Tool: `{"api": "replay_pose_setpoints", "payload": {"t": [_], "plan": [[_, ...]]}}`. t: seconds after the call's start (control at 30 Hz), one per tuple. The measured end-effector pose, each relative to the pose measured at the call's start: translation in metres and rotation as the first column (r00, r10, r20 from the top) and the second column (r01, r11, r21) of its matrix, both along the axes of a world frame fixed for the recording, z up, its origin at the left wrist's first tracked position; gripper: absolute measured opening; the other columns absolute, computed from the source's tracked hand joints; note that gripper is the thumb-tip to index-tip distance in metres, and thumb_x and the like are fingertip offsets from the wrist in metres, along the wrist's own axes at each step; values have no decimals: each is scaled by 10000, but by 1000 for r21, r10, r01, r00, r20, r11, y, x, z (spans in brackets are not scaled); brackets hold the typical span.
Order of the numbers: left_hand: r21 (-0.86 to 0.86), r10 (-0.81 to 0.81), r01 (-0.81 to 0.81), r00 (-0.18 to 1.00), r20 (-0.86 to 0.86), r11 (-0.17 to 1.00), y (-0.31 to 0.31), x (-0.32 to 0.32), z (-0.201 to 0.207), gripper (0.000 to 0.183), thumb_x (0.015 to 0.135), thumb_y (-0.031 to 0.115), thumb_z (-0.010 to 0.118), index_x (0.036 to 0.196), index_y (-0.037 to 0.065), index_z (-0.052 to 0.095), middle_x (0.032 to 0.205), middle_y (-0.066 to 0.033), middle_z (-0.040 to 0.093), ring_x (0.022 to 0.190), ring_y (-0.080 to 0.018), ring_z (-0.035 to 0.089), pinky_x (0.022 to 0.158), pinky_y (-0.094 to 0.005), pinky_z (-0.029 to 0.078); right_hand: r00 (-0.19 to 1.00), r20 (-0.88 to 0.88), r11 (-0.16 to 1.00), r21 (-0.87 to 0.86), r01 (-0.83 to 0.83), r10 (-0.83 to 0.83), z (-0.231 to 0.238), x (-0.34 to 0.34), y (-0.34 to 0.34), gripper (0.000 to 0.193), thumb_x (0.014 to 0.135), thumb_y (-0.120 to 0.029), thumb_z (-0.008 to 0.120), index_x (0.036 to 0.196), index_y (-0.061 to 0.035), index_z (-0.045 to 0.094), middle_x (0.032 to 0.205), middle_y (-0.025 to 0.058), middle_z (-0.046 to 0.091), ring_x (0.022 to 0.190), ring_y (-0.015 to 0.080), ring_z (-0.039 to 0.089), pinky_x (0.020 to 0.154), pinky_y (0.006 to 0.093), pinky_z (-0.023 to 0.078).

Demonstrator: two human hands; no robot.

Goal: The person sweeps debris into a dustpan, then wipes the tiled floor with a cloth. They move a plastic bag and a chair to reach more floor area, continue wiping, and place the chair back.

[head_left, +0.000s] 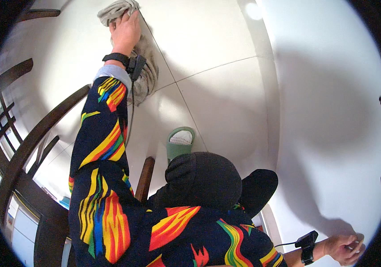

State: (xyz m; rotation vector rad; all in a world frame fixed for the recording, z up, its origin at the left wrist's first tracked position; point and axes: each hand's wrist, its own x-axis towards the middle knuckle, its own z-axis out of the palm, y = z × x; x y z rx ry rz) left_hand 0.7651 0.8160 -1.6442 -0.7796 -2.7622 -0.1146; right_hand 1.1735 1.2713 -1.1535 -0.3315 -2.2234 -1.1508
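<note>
Stretched forward along the pale tiled floor (219,95), my left hand (126,33) is closed on a rumpled grey cloth (117,10). More grey, dark-streaked cloth (146,82) lies on the floor beneath and beside my left wrist; the wrist hides whether it is the same piece. My right hand (346,249) is low at the right, next to the white wall (319,178), apparently touching it. Its fingers are curled in, and a small pale spot shows among them that I cannot make out. Each wrist wears a black strap with a small device.
A green slipper (192,135) is on my foot, in front of my bent, dark-trousered knee (204,178). Dark wooden chair parts (48,129) curve along the left, and a wooden leg (145,178) stands near my left arm. A cable (131,120) trails from the left wrist device.
</note>
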Motion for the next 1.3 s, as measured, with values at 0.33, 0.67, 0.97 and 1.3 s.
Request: {"api": "replay_pose_setpoints", "payload": {"t": [0.33,0.67,0.97,1.3], "plan": [[-55,5,2,990,138,998,78,36,5,448,915,234,507,1338,97,453,1236,-168,514,1160,-308,476,985,-468,370,1000,14,1000,13,8,-8,10,8,9,478,899,-565,472,894,-98,576,1198,99,513,1259,280,313,988,477,318],[-22,-151,173,909,389,985,231,-14,12,509,938,303,398,1373,37,398,1443,-224,333,1366,-373,241,1123,-486,165,990,47,991,-4,-135,135,37,24,16,465,861,-436,651,1000,7,617,1245,104,485,1249,244,377,1009,371,362],[91,-316,303,918,238,949,283,96,0,476,833,198,526,1307,173,501,1375,-125,438,1317,-285,346,1093,-497,218,986,71,987,-70,-148,152,34,18,19,360,907,-333,613,1025,6,622,1166,149,556,1083,240,515,873,316,458],[555,-729,483,345,591,678,258,252,33,344,846,8,484,1140,133,612,1198,-113,579,1120,-272,522,956,-386,427,986,126,993,-58,-104,111,39,18,14,411,957,-397,483,1056,-32,642,1187,164,610,1074,307,562,907,409,426]]}}
